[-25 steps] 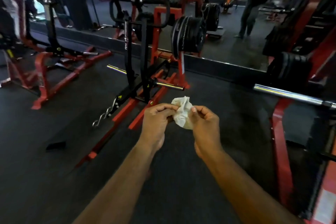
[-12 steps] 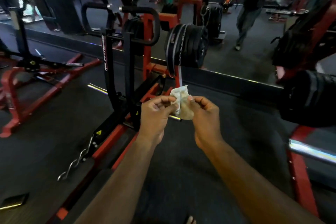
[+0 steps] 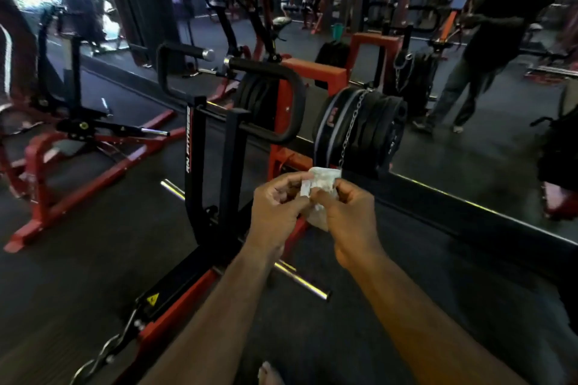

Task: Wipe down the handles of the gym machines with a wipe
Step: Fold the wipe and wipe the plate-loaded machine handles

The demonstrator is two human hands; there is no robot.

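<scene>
Head view: a person's two bare forearms are reaching forward over the dark gym floor (image 3: pixel 93 275), with the hands meeting in the middle of the picture.
Far-left machine: a red-framed machine (image 3: pixel 62 184) is standing on the floor near the left edge, well apart from the hands.
Near machine: a black upright (image 3: pixel 191 166) with white lettering is rising just left of the hands, and its red base rail (image 3: pixel 175 309) is running toward the bottom left corner.
Handles: two black padded handles are sticking out above the upright, the left handle (image 3: pixel 184 50) ending in a metal cap, the right handle (image 3: pixel 259 67) curving down; neither is touching the wipe.
Left hand: the left hand (image 3: pixel 275 212) is closing its grip on the wipe, fingertips pinching its left edge.
Wipe: the crumpled white wipe (image 3: pixel 322 186) is being held between both hands, in the air in front of the weight plates (image 3: pixel 362 128).
Right hand: the right hand (image 3: pixel 352 222) is pinching the wipe's right side, fingers curled in.
Background: a mirror (image 3: pixel 469 72) is showing a standing figure.
</scene>
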